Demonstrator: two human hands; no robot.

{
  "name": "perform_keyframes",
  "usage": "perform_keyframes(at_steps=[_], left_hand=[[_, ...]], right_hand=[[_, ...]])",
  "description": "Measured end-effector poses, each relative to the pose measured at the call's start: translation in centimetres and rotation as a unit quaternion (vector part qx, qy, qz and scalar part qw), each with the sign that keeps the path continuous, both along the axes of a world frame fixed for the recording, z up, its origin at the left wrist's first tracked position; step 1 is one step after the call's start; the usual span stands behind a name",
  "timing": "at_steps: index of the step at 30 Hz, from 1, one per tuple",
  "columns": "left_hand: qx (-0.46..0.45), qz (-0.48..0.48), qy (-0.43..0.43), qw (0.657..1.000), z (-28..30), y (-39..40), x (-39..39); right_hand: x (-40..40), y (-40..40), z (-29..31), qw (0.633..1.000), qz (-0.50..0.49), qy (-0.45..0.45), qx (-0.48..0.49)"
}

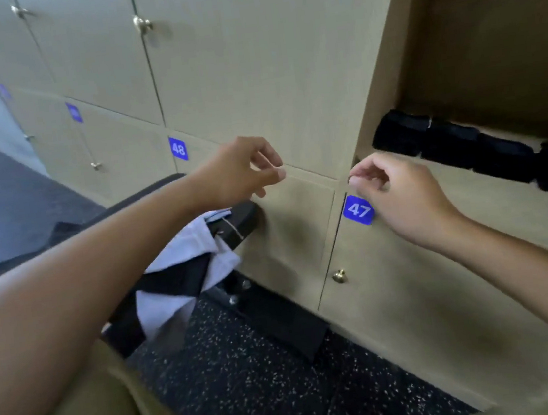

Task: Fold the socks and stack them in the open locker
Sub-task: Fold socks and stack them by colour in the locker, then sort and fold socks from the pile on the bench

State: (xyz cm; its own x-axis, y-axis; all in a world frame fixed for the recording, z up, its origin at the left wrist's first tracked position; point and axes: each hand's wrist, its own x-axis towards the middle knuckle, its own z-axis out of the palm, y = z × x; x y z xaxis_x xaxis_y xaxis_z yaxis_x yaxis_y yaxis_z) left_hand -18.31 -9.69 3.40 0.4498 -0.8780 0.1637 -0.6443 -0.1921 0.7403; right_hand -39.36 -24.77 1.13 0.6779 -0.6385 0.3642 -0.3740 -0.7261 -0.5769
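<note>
Socks [479,151] lie end-to-end along locker [488,53] edge.

I see a wall of tan wooden locker doors [242,73] with small round gold knobs [141,24] and blue number tags [358,210]. The floor [252,382] is dark with tiny white specks. A black bench [159,187] stands near the doors.

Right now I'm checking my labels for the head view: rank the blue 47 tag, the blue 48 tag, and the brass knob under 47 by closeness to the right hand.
From the right hand, as seen in the picture:
1. Blue 47 tag, just lower left of the curled fingers.
2. Brass knob, lower down on the same door.
3. Blue 48 tag, far left, beyond the left hand.
</note>
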Motion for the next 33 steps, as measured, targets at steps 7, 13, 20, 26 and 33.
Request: perform_keyframes(at_steps=[7,13,20,26,33], left_hand=[[0.045,0.078,-0.017,0.996,-0.9,3.1,4.5],[0.189,0.101,-0.089,0.973,-3.1,5.4,8.8],[0.369,0.082,-0.112,0.919,-4.5,7.2,11.5],[0.373,0.097,-0.136,0.913,-5.5,6.8,11.9],[0.316,0.090,-0.144,0.934,-4.7,6.5,11.7]], right_hand=[[3.1,1.3,-1.4,0.995,0.070,0.063,0.025],[6.1,2.1,-3.0,0.986,0.121,0.113,0.033],[10.1,3.7,-4.6,0.974,0.167,0.143,0.058],[12.9,5.3,-5.5,0.967,0.190,0.153,0.079],[15.6,6.2,-6.1,0.969,0.188,0.127,0.097]])
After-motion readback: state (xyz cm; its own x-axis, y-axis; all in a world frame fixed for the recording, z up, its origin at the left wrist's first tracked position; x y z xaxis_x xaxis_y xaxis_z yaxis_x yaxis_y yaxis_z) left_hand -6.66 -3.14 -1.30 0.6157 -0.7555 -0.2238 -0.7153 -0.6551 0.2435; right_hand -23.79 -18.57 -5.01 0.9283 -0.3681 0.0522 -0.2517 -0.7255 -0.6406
